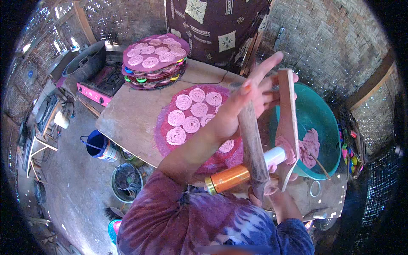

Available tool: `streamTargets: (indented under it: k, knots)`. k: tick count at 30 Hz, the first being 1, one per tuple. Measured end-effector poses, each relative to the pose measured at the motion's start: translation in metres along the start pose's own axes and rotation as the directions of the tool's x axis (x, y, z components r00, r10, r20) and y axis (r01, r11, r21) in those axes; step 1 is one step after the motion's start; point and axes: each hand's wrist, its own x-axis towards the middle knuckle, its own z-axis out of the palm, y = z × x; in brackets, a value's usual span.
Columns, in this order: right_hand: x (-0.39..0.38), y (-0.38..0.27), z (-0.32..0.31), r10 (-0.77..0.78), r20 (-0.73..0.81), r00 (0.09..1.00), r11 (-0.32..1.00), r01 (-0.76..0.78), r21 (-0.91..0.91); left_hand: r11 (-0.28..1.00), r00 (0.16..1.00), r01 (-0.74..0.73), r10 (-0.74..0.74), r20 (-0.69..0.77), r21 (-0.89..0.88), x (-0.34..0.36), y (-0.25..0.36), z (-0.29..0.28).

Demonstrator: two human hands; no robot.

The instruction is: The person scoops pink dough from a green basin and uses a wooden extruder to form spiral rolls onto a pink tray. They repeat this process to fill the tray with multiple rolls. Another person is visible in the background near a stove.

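Note:
A wooden press with two long bars (254, 144), an orange cylinder (231, 178) and a white plunger (275, 156) is held up in front of me. Pink dough clings to the bar around the plunger's end. My left hand (244, 100) is at the upper ends of the bars, its fingers stretched out and the index finger pointing up. Partly hidden behind the lower ends, my right hand (271, 187) grips the press. Under my left forearm, pink dough spirals (191, 124) lie on a round purple mat (166, 142).
A green basin (329, 157) with pink dough (310, 146) and a stick stands right. Stacked trays (123, 70) of spirals sit at the table's (123, 110) far side. A pink stove (95, 94) stands left; a blue bucket (97, 146) and another tub (114, 182) are on the floor.

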Motion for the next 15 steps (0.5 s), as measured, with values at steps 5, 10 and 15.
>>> streamTargets:
  k: [5,10,15]
  knots:
    - [-0.011,-0.031,-0.01,0.144,0.013,0.99,0.963,-0.137,-0.234,0.979,0.962,0.176,-0.194,-0.192,-0.105,-0.004,0.012,-0.047]
    - [0.013,-0.046,-0.032,0.267,-0.203,0.942,0.956,-0.286,-0.071,0.896,0.779,-0.009,-0.272,-0.565,-0.444,-0.086,-0.031,-0.164]
    - [0.051,-0.047,-0.02,0.353,-0.429,0.832,0.88,-0.451,-0.151,0.851,0.818,-0.223,-0.102,-0.567,-0.475,-0.167,-0.062,-0.234]
